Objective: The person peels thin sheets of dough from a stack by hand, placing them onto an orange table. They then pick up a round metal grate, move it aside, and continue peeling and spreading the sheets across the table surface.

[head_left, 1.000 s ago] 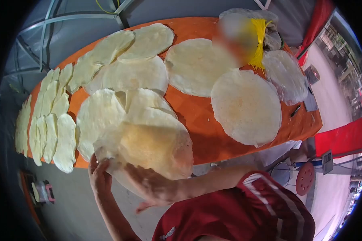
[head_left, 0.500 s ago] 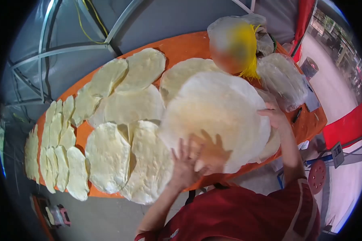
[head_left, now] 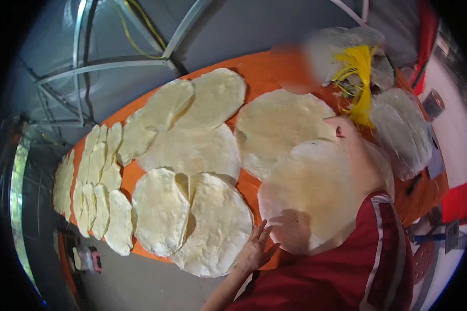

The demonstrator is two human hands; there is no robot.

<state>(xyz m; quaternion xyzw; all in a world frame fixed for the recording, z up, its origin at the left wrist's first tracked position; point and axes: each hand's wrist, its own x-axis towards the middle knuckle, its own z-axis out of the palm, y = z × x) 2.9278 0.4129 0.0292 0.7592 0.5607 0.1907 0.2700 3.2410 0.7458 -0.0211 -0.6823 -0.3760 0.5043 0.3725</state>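
A large, thin round flatbread lies flat in front of me on the orange table, its surface pale with a browner middle. My left hand is at its near left edge, fingers spread and holding nothing, casting a shadow on it. Reaching across the right side, my right hand is by the right edge of another round flatbread farther back. Its fingers are curled in; whatever they may hold is hidden. Close to my left hand lies a creased flatbread, partly under a neighbouring one.
More flatbreads overlap along the orange table to the left. A bundle of yellow strings and clear plastic bags sit at the back right. Metal bars run along the grey tent wall.
The raised flatbread has come down flat onto the table. My right hand has left its right edge and moved forward; my left hand has drawn back from its surface. The view has shifted.
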